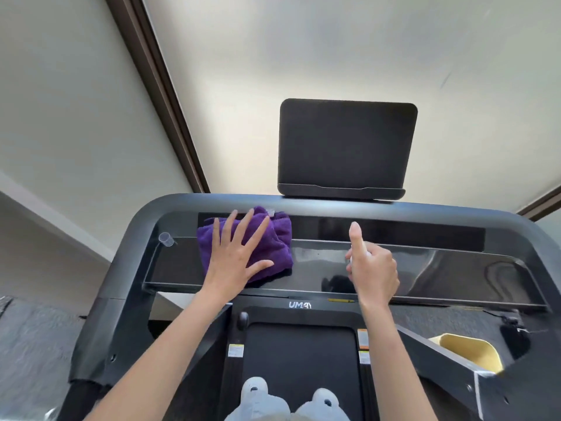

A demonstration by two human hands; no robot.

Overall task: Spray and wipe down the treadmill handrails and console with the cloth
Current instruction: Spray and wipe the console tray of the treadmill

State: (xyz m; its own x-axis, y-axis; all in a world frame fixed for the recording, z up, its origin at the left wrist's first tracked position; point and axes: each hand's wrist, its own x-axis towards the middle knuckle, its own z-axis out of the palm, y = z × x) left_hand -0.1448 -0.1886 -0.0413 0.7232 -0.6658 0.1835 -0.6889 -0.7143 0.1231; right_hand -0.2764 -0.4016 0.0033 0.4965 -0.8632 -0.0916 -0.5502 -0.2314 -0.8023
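Note:
A folded purple cloth [274, 238] lies on the glossy black treadmill console [425, 268], left of centre. My left hand [235, 253] presses flat on it with fingers spread. To its right, my right hand [372, 265] grips a small white spray bottle [352, 258], mostly hidden in the fist, with the index finger raised on top. A dark tablet holder [347, 147] stands on the console's upper bar. The left handrail [121, 299] and right handrail [534, 247] curve down at the sides.
A small clear cap [166, 239] sits at the console's left end. The black running belt [300, 366] lies below, with two white shoes [288, 402] on it. A yellow container [470, 350] sits low right. Pale walls rise close behind.

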